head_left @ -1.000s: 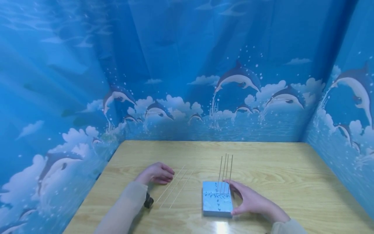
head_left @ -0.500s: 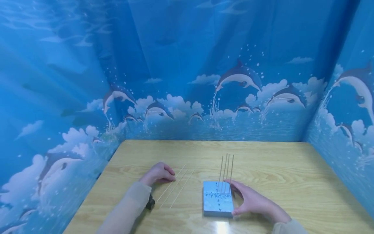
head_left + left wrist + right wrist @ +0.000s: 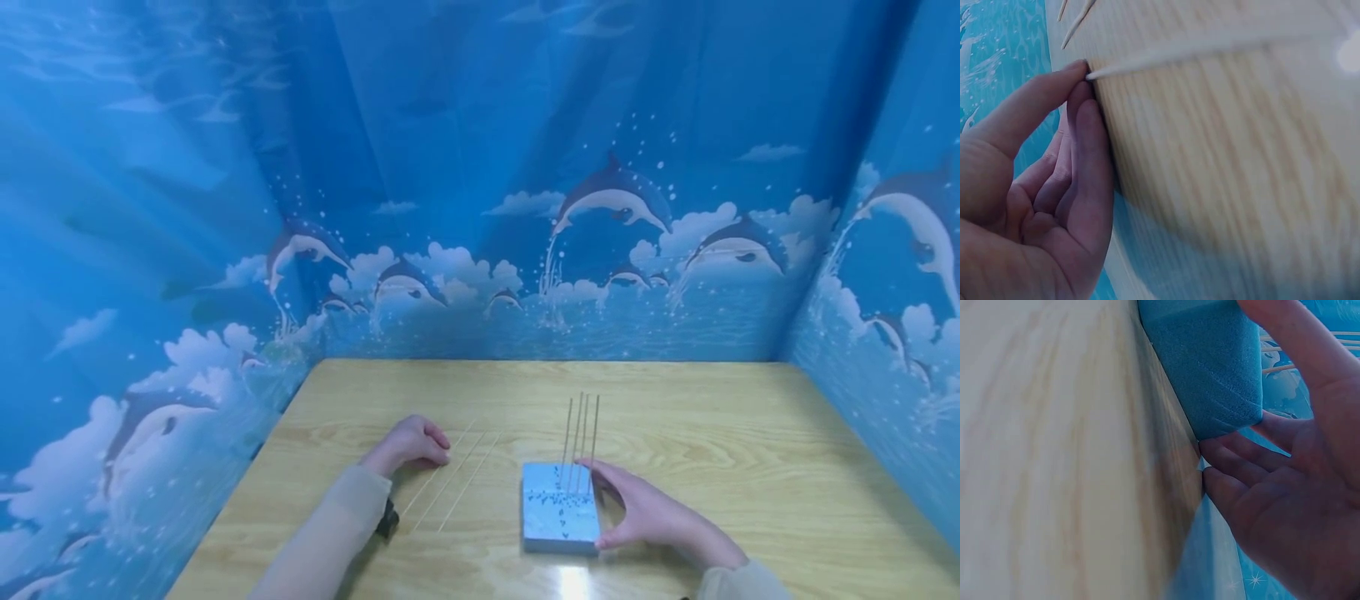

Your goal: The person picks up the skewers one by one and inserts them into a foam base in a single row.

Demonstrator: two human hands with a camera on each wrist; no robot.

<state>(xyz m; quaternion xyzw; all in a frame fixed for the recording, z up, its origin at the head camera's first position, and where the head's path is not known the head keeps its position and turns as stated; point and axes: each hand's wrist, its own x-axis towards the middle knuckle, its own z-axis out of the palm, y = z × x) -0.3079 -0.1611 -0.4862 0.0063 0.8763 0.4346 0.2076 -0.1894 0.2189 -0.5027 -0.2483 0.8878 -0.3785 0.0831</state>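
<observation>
Blue foam block (image 3: 557,523), right hand (image 3: 647,510) grasping it wide, pale stick (image 3: 1166,60), left hand (image 3: 411,442) pinching its tip

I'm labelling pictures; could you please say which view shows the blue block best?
The head view: the blue block fits fully in frame, top visible. The right wrist view crops it; the left wrist view shows none.

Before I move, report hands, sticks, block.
Left hand pinching a loose stick. Right hand gripping blue block, four sticks standing in it. Two other loose sticks lie between left hand and blue block.
</observation>
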